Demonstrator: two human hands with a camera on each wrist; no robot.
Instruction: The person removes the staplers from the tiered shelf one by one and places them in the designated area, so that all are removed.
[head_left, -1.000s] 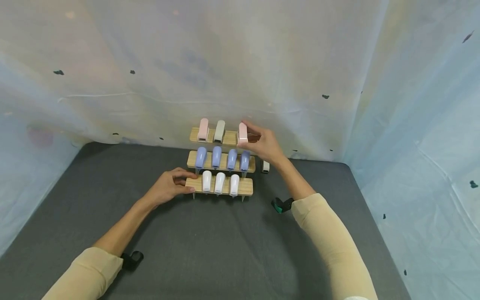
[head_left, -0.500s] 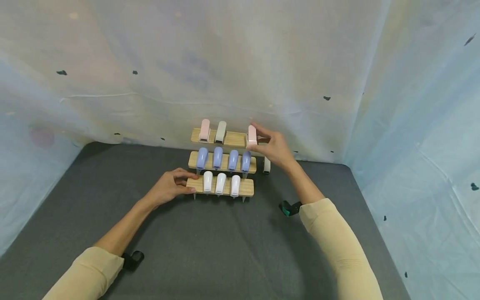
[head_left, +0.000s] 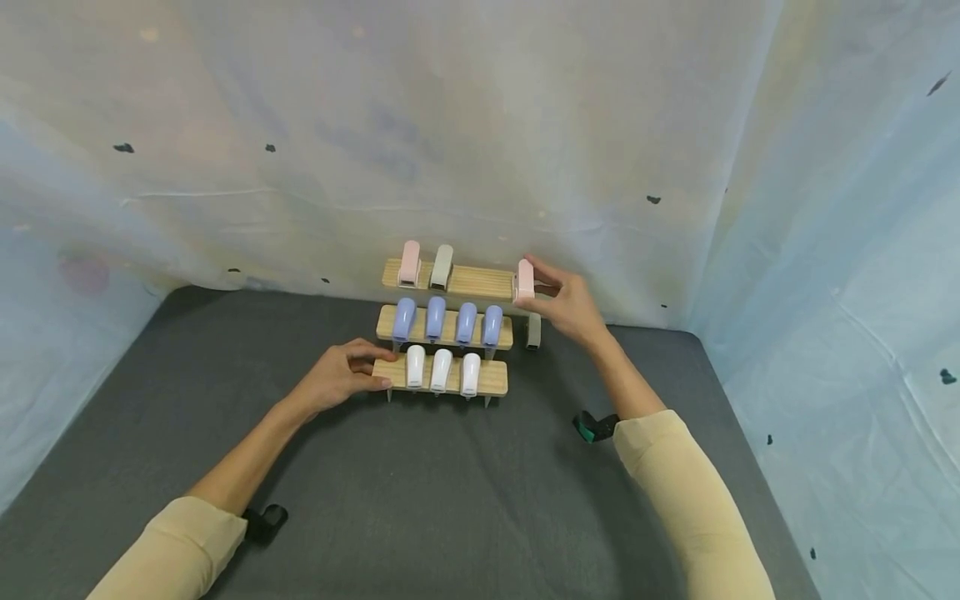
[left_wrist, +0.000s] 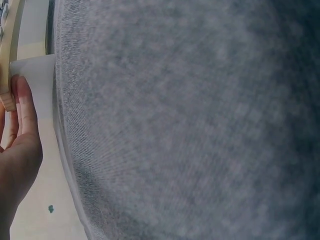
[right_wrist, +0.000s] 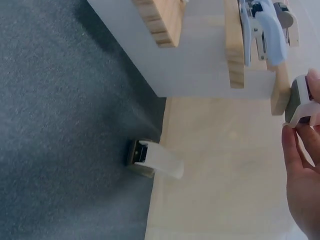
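Observation:
A three-tier display stand with a wooden top board (head_left: 483,282), middle board (head_left: 384,322) and bottom board (head_left: 492,377) holds several small staplers. My right hand (head_left: 567,304) pinches a pink stapler (head_left: 524,281) just off the right end of the top board; the right wrist view catches this pink stapler (right_wrist: 301,102) between thumb and fingers. My left hand (head_left: 341,373) grips the left end of the bottom board, thumb at the front. On top stand another pink stapler (head_left: 409,264) and a grey-green stapler (head_left: 441,267). Blue staplers (head_left: 436,318) line the middle board, three white staplers (head_left: 441,370) the bottom one.
A pale grey stapler (head_left: 533,331) stands on the dark grey tabletop (head_left: 420,500), right of the stand. Close behind the stand hangs a pale patterned curtain (head_left: 480,125). Another curtain (head_left: 840,333) hangs along the right side.
My right hand has carried the pink stapler rightward along the top board, past its right end. More of the bare top board shows. My left hand has stayed on the bottom board.

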